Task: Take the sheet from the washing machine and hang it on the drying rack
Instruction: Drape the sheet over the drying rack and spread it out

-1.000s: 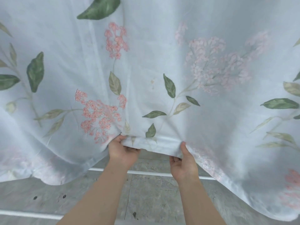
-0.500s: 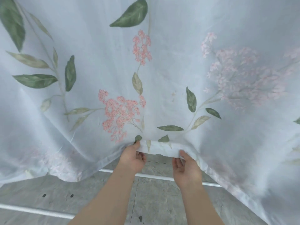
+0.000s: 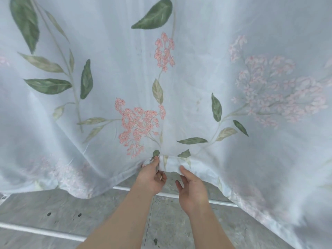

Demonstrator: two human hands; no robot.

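A pale blue sheet (image 3: 188,72) printed with pink flower clusters and green leaves hangs spread across nearly the whole view, draped over the drying rack. Its lower hem sags at the middle, where it is folded up. My left hand (image 3: 152,177) pinches that folded hem between thumb and fingers. My right hand (image 3: 191,190) sits just right of it, fingers spread, with the fingertips touching the hem's underside. Two white bars of the drying rack (image 3: 167,194) show below the hem.
Grey marbled floor tiles (image 3: 71,209) lie beneath the rack. A second white rack bar (image 3: 41,230) crosses the lower left. The sheet hangs lower on the right, down to the bottom edge of the view.
The view has shifted left, so the print sits further right. My two hands have come closer together on the hem, and my right hand has loosened from a grip to spread fingers.
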